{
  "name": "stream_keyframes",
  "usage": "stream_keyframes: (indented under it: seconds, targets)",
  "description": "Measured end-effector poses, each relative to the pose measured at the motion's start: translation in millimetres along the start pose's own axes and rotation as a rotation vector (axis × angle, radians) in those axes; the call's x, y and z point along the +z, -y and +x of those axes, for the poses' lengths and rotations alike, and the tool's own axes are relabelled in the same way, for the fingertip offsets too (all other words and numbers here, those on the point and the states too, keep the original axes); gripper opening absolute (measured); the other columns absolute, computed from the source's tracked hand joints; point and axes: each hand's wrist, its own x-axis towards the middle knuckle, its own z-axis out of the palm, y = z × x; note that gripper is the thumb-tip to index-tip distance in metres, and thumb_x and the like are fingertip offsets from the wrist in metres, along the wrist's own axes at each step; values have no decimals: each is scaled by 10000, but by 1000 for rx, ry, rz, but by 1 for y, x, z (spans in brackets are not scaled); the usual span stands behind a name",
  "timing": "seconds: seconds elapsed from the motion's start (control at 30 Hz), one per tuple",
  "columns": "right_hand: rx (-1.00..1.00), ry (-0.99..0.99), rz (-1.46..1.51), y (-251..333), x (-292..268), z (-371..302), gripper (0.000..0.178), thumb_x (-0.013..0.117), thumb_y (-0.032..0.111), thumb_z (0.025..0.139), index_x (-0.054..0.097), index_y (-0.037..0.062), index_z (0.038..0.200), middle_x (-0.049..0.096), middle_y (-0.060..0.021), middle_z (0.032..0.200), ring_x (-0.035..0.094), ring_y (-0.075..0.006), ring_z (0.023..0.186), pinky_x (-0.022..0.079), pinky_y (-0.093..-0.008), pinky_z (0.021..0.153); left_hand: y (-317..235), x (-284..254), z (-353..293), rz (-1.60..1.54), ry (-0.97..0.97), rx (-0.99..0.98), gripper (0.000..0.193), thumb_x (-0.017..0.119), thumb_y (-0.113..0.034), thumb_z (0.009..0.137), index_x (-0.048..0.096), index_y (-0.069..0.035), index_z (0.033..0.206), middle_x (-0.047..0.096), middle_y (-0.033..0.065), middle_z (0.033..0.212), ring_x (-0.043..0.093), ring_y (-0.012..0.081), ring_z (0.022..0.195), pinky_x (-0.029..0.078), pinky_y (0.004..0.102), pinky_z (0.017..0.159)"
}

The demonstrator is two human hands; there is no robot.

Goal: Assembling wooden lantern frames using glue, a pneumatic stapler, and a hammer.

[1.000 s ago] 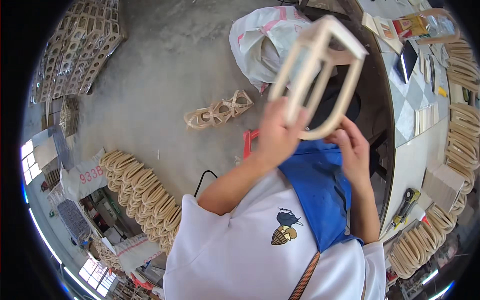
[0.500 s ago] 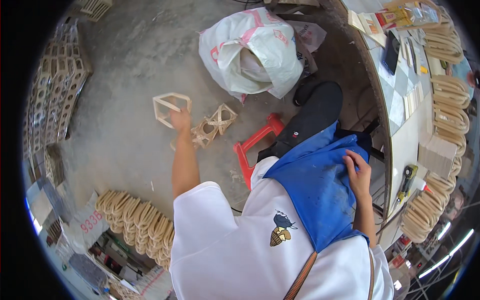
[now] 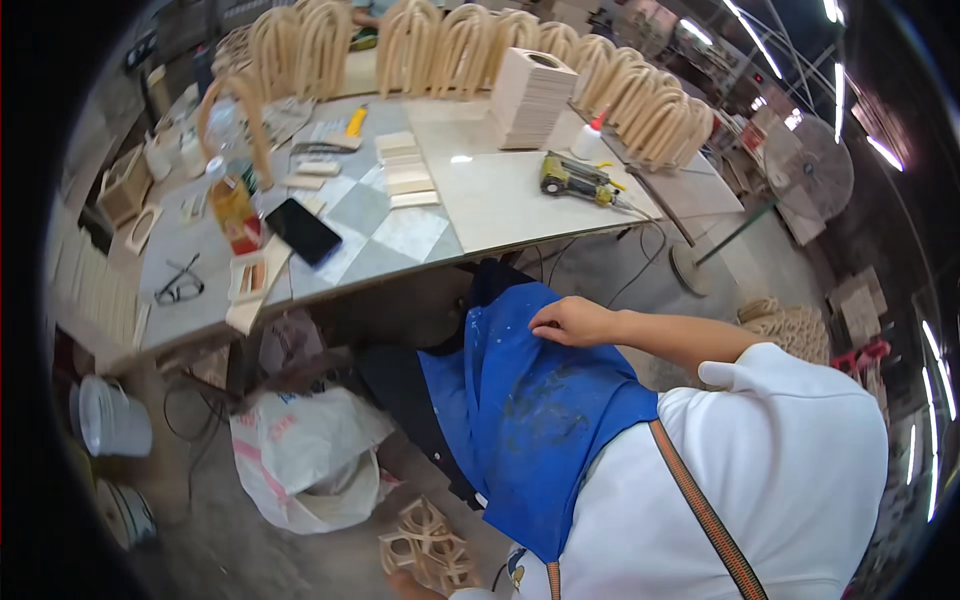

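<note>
My right hand (image 3: 572,322) rests on the blue apron (image 3: 540,400) over my lap. Its fingers are curled in, and nothing shows in them. At the bottom edge my left hand (image 3: 408,585) is only partly in view, touching or right beside several pale wooden frame pieces (image 3: 430,540) low by the floor. Its fingers are hidden, so I cannot tell whether it grips one. A white woven sack (image 3: 300,460) stands on the floor beyond these pieces.
The worktable (image 3: 540,215) carries bent wooden loops (image 3: 460,55), a stack of square wooden panels (image 3: 530,100), a green power tool (image 3: 580,182), a red-tipped glue bottle (image 3: 588,138), a phone (image 3: 303,232) and glasses (image 3: 180,285). White buckets (image 3: 115,420) stand left; a fan (image 3: 805,170) stands right.
My view has swung right and up to the table. The left hand, which held a hexagonal wooden frame, is now at the bottom edge by the pieces. The right hand stays on the apron.
</note>
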Motion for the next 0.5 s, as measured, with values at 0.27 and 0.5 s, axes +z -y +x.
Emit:
stream_keyframes:
  seconds: [0.27, 0.5]
  targets:
    - [52, -220, 58, -30, -35, 1, 191, 642, 166, 969, 746, 24, 1043, 777, -98, 960, 699, -301, 783, 549, -375, 743, 84, -110, -124, -164, 147, -237, 329, 560, -159, 982, 636, 14, 1251, 692, 133, 1186, 667, 231, 933, 537, 336, 875]
    - [148, -507, 128, -84, -90, 16, 192, 634, 218, 970, 748, 72, 1016, 755, -52, 870, 643, -273, 702, 520, -352, 694, 196, -117, -123, -50, -147, -317, 332, 578, -123, 981, 633, 2, 1284, 688, 140, 1235, 673, 254, 962, 535, 340, 906]
